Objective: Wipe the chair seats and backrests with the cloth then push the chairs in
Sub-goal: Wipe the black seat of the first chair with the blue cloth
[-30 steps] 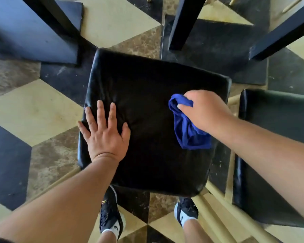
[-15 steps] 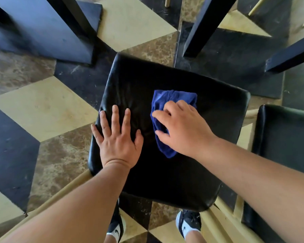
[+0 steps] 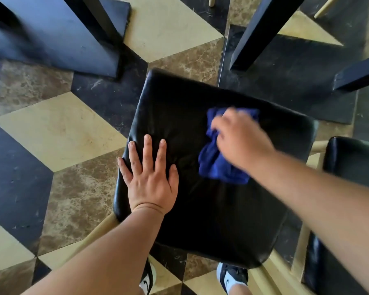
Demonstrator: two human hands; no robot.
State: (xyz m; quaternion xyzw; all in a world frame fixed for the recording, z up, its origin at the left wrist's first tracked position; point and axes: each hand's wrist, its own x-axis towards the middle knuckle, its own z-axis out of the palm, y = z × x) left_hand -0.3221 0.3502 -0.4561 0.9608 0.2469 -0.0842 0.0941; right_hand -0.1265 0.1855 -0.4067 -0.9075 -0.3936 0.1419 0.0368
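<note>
The blue cloth (image 3: pixel 219 167) lies bunched on the black chair seat (image 3: pixel 211 220), right of the frame's centre. The right hand (image 3: pixel 241 141) covers its upper part and presses it to the leather; the fingers look curled into the fabric, though motion blur softens them. The left hand (image 3: pixel 151 177) rests flat on the seat's left edge, fingers spread and straight. A second black seat (image 3: pixel 354 158) stands at the right edge of the frame. Dark table legs (image 3: pixel 262 33) cross the top, above a patterned tile floor (image 3: pixel 58 128). Two dark shoes (image 3: pixel 232 275) show at the bottom.
</note>
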